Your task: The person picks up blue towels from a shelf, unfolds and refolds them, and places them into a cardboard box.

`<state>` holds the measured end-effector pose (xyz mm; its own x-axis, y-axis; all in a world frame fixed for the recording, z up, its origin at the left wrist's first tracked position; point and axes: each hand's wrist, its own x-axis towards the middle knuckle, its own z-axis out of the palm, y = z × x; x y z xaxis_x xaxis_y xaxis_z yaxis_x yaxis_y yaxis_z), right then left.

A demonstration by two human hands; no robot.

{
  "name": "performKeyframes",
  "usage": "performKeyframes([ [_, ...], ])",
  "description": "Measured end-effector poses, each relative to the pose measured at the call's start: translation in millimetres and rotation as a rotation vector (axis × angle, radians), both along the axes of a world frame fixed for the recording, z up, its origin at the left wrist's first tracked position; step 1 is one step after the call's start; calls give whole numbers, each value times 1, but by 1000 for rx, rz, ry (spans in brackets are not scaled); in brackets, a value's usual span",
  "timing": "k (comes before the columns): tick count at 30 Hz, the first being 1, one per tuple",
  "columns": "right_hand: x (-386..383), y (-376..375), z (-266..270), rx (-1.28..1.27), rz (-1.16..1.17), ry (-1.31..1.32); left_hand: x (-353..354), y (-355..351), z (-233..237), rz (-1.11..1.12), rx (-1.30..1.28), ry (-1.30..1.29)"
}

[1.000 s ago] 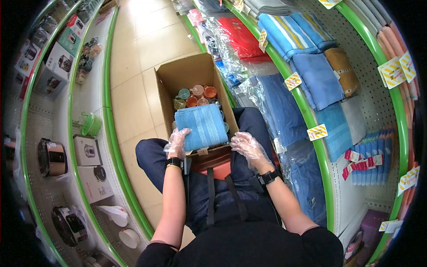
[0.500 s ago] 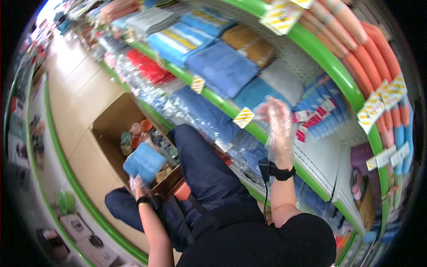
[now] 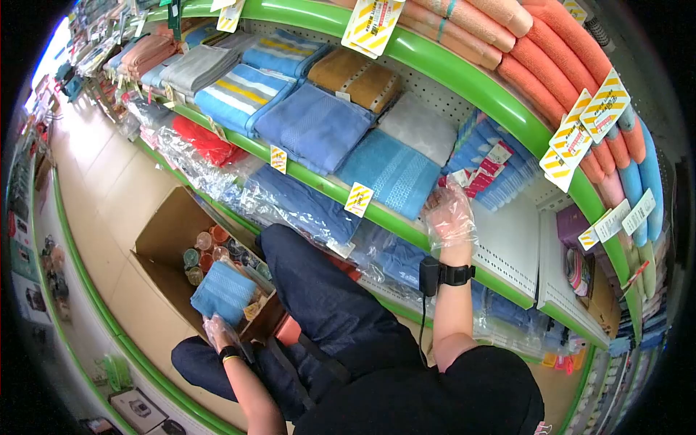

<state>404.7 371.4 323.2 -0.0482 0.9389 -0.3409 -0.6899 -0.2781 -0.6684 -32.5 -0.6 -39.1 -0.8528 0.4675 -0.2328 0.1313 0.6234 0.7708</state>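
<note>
My left hand (image 3: 220,333), in a clear plastic glove, is closed on the near edge of a folded blue towel (image 3: 223,291). That towel is over the open cardboard box (image 3: 161,230) beside my knee, where several small glass jars (image 3: 205,241) lie. On the shelf side, my right hand (image 3: 448,217), also gloved, has its fingers loosely bent and apart at the right corner of a folded teal towel (image 3: 391,170). Just beyond those fingertips are blue patterned towels with red labels (image 3: 487,170).
Folded towels in light blue (image 3: 315,127), brown (image 3: 355,78) and grey (image 3: 420,130) line the green-edged shelf (image 3: 319,188). Below it lie plastic-wrapped goods (image 3: 297,206). Rolled orange towels (image 3: 554,61) overhang at upper right. A tiled aisle (image 3: 94,210) runs at left.
My right hand has come down onto the teal towel's corner, its fingers bending. My left hand still holds the blue towel over the box. The whole view has shifted with my head.
</note>
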Motion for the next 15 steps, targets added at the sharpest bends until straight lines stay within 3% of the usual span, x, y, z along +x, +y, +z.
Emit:
performKeyframes([
  [1, 3, 4, -7, 44, -23, 28, -1, -3, -3, 3, 4, 4],
  [3, 0, 5, -8, 84, -44, 59, 29, 12, 65, 190, -31, -55],
  [5, -12, -6, 6, 208, 45, 127, 30, 14, 69, 224, -27, -106],
  [9, -27, -10, 20, 190, 142, 128, 36, 18, 80, 307, 88, -214],
  [10, -25, -2, 11, 178, 155, 90, 39, 19, 87, 309, 89, -214],
  [12, -26, 9, -9, 165, 172, 55, 48, 29, 125, 258, -147, -196],
  [14, -31, 14, -23, 233, 121, -305, 55, 36, 133, 279, -74, -214],
  [15, -31, 14, -25, 233, 128, -302, 56, 35, 135, 299, -4, -238],
])
